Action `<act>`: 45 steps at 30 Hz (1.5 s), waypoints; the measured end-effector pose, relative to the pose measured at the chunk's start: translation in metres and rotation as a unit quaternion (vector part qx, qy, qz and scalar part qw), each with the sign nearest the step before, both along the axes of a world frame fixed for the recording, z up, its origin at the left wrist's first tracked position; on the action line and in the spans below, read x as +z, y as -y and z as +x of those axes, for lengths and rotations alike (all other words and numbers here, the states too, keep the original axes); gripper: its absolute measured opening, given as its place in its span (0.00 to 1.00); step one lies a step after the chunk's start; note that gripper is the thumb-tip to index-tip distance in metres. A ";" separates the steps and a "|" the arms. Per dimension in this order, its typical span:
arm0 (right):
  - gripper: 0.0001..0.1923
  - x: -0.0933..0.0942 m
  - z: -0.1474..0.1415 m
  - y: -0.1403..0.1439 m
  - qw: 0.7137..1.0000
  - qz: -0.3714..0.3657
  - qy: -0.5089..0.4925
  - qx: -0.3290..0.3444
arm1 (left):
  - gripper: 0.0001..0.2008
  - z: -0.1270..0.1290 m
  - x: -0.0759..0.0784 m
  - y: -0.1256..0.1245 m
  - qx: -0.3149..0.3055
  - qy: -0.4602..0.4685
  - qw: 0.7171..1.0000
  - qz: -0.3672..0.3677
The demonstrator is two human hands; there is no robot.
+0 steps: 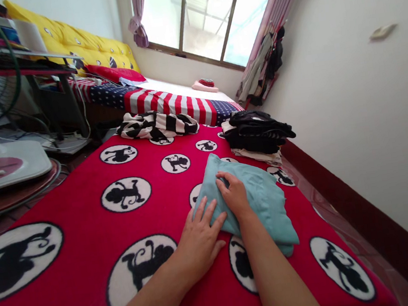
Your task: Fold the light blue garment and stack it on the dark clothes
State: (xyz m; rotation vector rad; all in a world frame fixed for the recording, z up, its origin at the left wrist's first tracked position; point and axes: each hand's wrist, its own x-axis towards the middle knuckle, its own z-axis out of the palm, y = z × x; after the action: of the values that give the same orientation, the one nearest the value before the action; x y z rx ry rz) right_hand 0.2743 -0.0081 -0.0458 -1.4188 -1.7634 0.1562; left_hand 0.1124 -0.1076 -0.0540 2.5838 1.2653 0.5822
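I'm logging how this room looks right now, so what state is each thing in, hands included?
Teal cloth: folded, lying on the blanket
Left hand: palm down, fingers spread on the teal cloth's edge
Right hand: fingers bent, resting on the teal cloth
Black-and-white cloth: bunched up
Dark clothes: stacked
Curtain at picture left: tied back
Fan: upright; cannot tell if running

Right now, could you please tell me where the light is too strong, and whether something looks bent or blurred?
In the head view, the window is nearly washed out; same head view: lines lean, the fan looks stretched; also head view: the wall fixture is slightly smeared, left hand and right hand readable.
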 end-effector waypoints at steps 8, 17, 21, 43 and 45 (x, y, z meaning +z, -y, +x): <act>0.10 -0.001 0.000 0.000 1.000 0.001 -0.003 0.003 | 0.29 0.001 0.002 0.001 0.000 -0.003 1.000 0.002; 0.10 -0.001 0.001 0.000 1.000 0.001 -0.002 0.006 | 0.28 0.000 0.002 0.000 0.002 0.003 1.000 0.002; 0.10 0.000 0.000 0.000 1.000 0.000 -0.001 0.006 | 0.28 0.000 0.003 0.001 0.002 -0.005 1.000 -0.005; 0.10 -0.001 0.000 0.000 1.000 0.003 0.002 0.008 | 0.28 0.001 0.006 0.001 0.002 -0.012 1.000 -0.009; 0.10 -0.001 0.000 0.000 1.000 0.001 0.001 0.008 | 0.28 0.001 0.005 0.001 0.001 -0.009 1.000 -0.004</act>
State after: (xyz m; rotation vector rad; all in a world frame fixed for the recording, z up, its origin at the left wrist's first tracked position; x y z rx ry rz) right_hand 0.2744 -0.0078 -0.0467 -1.4037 -1.7757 0.1608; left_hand 0.1131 -0.1088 -0.0494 2.5871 1.2734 0.5546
